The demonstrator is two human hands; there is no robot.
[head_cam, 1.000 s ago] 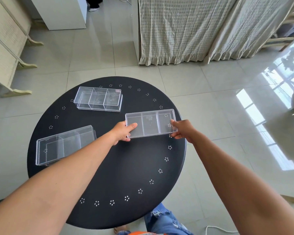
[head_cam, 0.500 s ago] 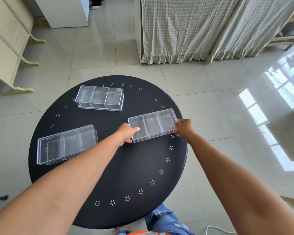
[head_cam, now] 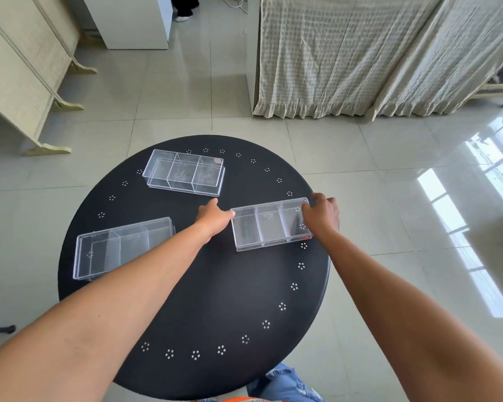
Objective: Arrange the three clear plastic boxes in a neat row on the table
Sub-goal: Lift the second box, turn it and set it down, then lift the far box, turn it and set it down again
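Three clear plastic boxes with three compartments each lie on a round black table (head_cam: 215, 291). The right box (head_cam: 269, 224) is held at both short ends: my left hand (head_cam: 214, 217) grips its left end and my right hand (head_cam: 321, 214) grips its right end. It sits slightly tilted near the table's right edge. The far box (head_cam: 185, 172) rests at the back of the table, untouched. The left box (head_cam: 119, 248) lies at the left edge, partly hidden by my left forearm.
Tiled floor surrounds the table. A curtain (head_cam: 360, 53) hangs behind at the right, a white cabinet (head_cam: 134, 21) stands at the back, and a cream wooden bench (head_cam: 21, 71) is at the left. My jeans-clad knee (head_cam: 285, 384) shows below the table.
The box between my hands has shifted a little toward the table's right side and turned slightly. The other two boxes have stayed where they were.
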